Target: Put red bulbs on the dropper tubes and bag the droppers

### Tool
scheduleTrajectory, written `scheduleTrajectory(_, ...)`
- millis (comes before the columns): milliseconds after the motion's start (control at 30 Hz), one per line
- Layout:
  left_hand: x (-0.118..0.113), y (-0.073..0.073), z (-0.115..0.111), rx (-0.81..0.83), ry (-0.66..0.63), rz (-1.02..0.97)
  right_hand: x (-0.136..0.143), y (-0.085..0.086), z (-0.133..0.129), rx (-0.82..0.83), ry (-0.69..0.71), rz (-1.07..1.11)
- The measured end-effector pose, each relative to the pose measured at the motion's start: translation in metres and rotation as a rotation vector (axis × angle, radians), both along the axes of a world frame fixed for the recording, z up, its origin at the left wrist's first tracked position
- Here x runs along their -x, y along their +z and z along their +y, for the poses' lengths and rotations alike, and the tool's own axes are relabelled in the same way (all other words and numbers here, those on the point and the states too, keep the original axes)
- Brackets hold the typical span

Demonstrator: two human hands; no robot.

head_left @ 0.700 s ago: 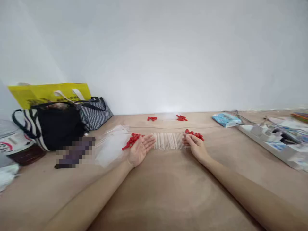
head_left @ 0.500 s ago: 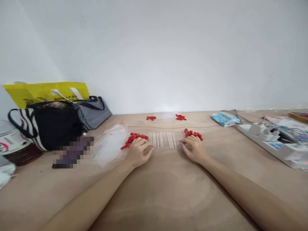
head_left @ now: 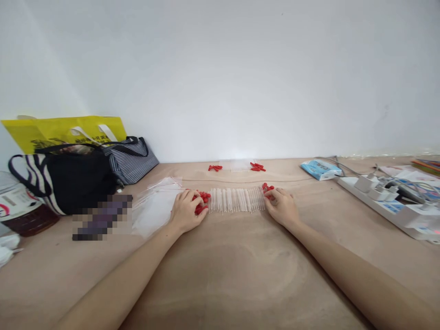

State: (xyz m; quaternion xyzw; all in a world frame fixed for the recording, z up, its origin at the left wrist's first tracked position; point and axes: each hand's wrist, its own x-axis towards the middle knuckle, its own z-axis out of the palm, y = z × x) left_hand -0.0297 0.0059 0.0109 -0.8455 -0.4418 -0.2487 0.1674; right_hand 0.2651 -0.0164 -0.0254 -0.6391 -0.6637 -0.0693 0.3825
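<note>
A row of thin, clear, stick-like tubes (head_left: 235, 200) lies side by side across the table in front of me. At its left end my left hand (head_left: 187, 211) is bent over a pile of small red caps (head_left: 205, 196), thumb and fingers closed around a red cap. On the other end, my right hand (head_left: 282, 207) rests by a second pile of red caps (head_left: 267, 187), largely hidden behind it. Its thumb and fingertips come together close to the tube ends; what they hold is hidden.
Farther back lie clear tubes (head_left: 239, 166) between two small groups of red caps (head_left: 216, 168). Clear plastic bags (head_left: 154, 208) are left of my left hand, beside a pixelated dark object (head_left: 103, 217) and bags (head_left: 82, 178). At right are a blue packet (head_left: 319, 169) and a power strip (head_left: 374, 201).
My left hand has shifted left, off the tube ends and onto the red caps. The right hand has moved slightly right, its fingertips now at the caps beside the row.
</note>
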Motion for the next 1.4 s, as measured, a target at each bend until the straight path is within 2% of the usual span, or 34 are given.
scheduleTrajectory(167, -0.004, -0.004, -0.002, -0.042, 0.015, 0.056, -0.001, 0.008, -0.002, 0.239, -0.185, 0.034)
scheduleTrajectory(400, -0.013, -0.001, -0.008, -0.15, 0.065, 0.003, 0.006, 0.014, 0.0, 0.405, -0.288, 0.027)
scheduleTrajectory(533, -0.022, -0.006, -0.014, -0.018, -0.085, -0.187, 0.01, 0.019, 0.001, 0.463, -0.28, -0.004)
scheduleTrajectory(633, -0.03, -0.015, -0.017, 0.167, -0.129, -0.256, 0.012, 0.023, 0.002, 0.496, -0.268, -0.019)
scheduleTrajectory(733, -0.036, -0.022, -0.017, 0.261, -0.119, -0.269, 0.014, 0.026, 0.002, 0.52, -0.261, -0.014)
scheduleTrajectory(967, -0.039, -0.021, -0.017, 0.252, -0.219, -0.301, 0.013, 0.025, 0.001, 0.474, -0.233, 0.037)
scheduleTrajectory(1167, -0.039, -0.019, -0.018, 0.246, -0.227, -0.291, 0.01, 0.019, 0.003, 0.391, -0.215, 0.091)
scheduleTrajectory(1400, -0.041, -0.017, -0.019, 0.248, -0.231, -0.283, 0.012, 0.025, 0.002, 0.52, -0.245, 0.13)
